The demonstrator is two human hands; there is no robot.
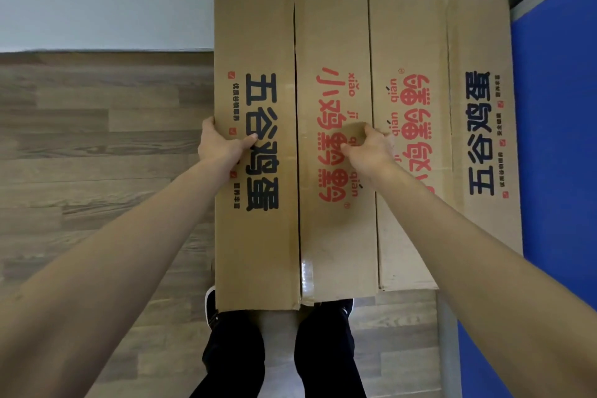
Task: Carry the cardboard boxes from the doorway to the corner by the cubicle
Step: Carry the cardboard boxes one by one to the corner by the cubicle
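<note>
Two cardboard boxes, left box and right box, beside the blue partition; two hands, left hand and right hand.

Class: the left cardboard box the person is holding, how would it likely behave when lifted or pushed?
The left cardboard box looks long and narrow, so probably awkward for one hand. Its flat panels suggest stiffness. The left hand grips its edge; taped seams may be slippery.

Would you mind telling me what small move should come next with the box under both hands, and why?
Probably release it and step back: the left box, gripped by the left hand and right hand, already sits flush beside the right box, against the blue partition.
</note>
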